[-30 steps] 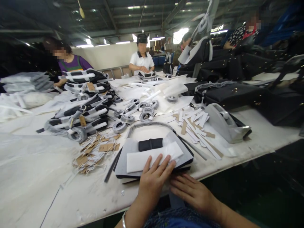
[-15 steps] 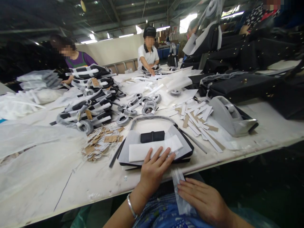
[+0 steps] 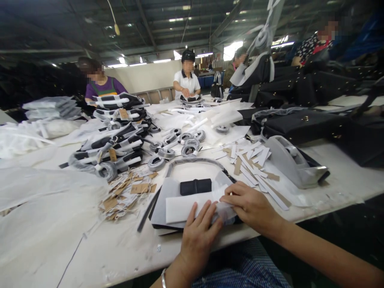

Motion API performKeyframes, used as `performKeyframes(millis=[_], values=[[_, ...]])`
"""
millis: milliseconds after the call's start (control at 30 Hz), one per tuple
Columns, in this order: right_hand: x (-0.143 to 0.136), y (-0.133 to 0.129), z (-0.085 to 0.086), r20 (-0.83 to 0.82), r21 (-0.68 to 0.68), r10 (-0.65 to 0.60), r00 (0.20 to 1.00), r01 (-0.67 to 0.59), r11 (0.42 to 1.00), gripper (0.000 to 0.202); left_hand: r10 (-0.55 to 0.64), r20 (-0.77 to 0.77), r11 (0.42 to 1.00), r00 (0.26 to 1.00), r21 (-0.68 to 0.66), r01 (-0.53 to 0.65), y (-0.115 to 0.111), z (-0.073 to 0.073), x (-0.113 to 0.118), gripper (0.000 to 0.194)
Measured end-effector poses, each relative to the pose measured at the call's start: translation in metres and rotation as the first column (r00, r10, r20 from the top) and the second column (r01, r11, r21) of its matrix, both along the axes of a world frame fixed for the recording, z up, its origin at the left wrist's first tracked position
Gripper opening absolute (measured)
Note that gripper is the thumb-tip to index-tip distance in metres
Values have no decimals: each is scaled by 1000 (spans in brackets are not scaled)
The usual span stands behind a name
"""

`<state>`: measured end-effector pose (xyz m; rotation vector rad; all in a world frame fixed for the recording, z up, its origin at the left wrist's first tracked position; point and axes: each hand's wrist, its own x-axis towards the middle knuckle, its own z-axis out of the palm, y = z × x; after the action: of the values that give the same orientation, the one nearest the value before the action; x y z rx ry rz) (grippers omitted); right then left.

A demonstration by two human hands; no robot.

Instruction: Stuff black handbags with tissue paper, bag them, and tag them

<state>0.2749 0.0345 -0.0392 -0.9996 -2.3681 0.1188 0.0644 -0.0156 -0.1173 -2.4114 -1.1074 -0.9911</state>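
A black handbag (image 3: 162, 229) lies flat near the table's front edge, covered by a thin white sheet (image 3: 162, 200). On the sheet rest a small black strapped pouch (image 3: 196, 187) and a folded white foam strip (image 3: 177, 209). My left hand (image 3: 199, 232) lies with fingers stretched out on the strip's lower edge, holding nothing. Clear plastic film (image 3: 225, 212) spreads at the right end of the strip. There my right hand (image 3: 252, 206) pinches with thumb and fingers, apparently at the edge of the film. The fingertips hide part of what they grip.
Left of the handbag lie brown and white tags (image 3: 132, 192) and a stack of wrapped black bags (image 3: 120, 136). Coiled wrapped straps (image 3: 189, 146) sit behind. Paper strips (image 3: 252, 164) and a grey tape dispenser (image 3: 294, 162) are at right. Co-workers (image 3: 186, 82) stand across the table.
My right hand has risen from my lap to the right end of the foam strip, and the plastic film now lies there. My left hand stays on the strip. The view has tilted up slightly.
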Motion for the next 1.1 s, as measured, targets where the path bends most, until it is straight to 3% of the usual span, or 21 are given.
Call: performKeyframes(millis=[100,267,367,567,733,933,1033,1100], values=[[-3,13,-10,22,-229,-83,996,86,970,21,-2,46,1000,999,29,1,2,2,2,23],[-6,25,-14,43,-510,-247,968,233,828,9,-39,105,999,994,-18,41,3,3,2,32],[-6,30,-13,46,-595,-263,964,238,768,14,-50,115,998,992,-39,55,5,3,1,35],[-5,38,-17,40,-663,-255,966,217,717,16,-9,50,1000,999,-1,9,8,7,1,36],[-5,44,-19,65,-631,-256,964,238,738,21,-24,-80,999,996,37,27,10,9,1,35],[-8,45,-20,17,-580,-272,962,231,781,16,-18,-129,995,992,92,30,17,-4,0,34],[16,44,-9,-41,-560,-274,961,205,802,15,-34,-98,984,995,173,51,24,-11,1,34],[52,46,2,-80,-467,-356,931,281,839,19,-33,-68,972,997,232,48,30,-15,2,35]])
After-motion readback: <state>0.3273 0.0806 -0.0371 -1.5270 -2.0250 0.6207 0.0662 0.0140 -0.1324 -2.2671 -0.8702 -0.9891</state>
